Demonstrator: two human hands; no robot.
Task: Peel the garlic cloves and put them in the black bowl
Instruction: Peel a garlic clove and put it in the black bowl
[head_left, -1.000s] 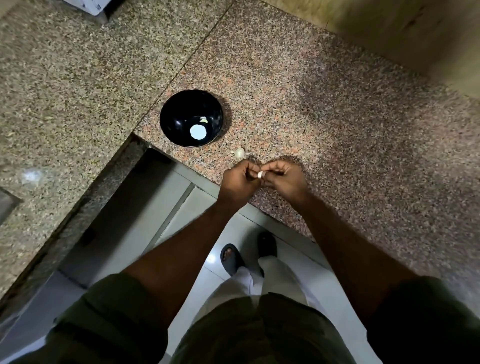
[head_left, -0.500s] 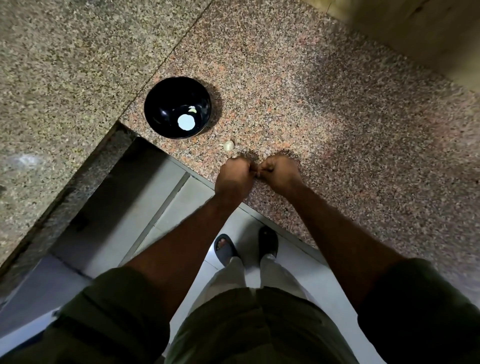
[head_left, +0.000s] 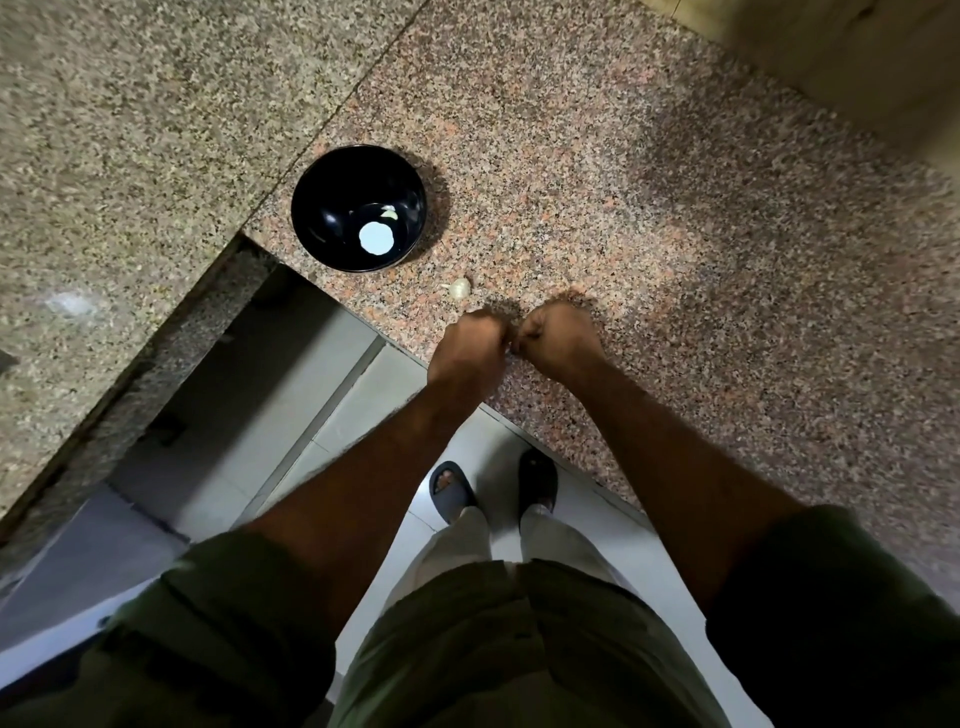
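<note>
A: Near the counter's front edge, the left hand (head_left: 467, 348) and the right hand (head_left: 558, 338) meet knuckle to knuckle, both with fingers curled under. Whether a clove sits between the fingertips cannot be told; the backs of the hands hide it.

B: And the task's things?

A: One garlic clove (head_left: 459, 287), skin apparently on, lies on the granite counter (head_left: 675, 234) just beyond the left hand, between it and the black bowl (head_left: 311, 208). The bowl stands farther up and left, near the inner corner of the counter. Inside it, a pale piece (head_left: 388, 212), probably a peeled clove, rests beside a round white glare spot (head_left: 376, 238).

B: How should the step in hand be done well, judging from this?

A: If a clove is being peeled, the work is best kept over the counter rather than past its edge, so that a slipped clove lands on stone. One hand should anchor; the other should strip skin from the root end.

B: Anything in the way?

A: Nothing lies between hands and bowl except the loose clove, which a leftward reach could knock. Below the edge are a tiled floor (head_left: 343, 415) and two dark sandals (head_left: 452, 491), so a dropped clove would be lost there.
</note>
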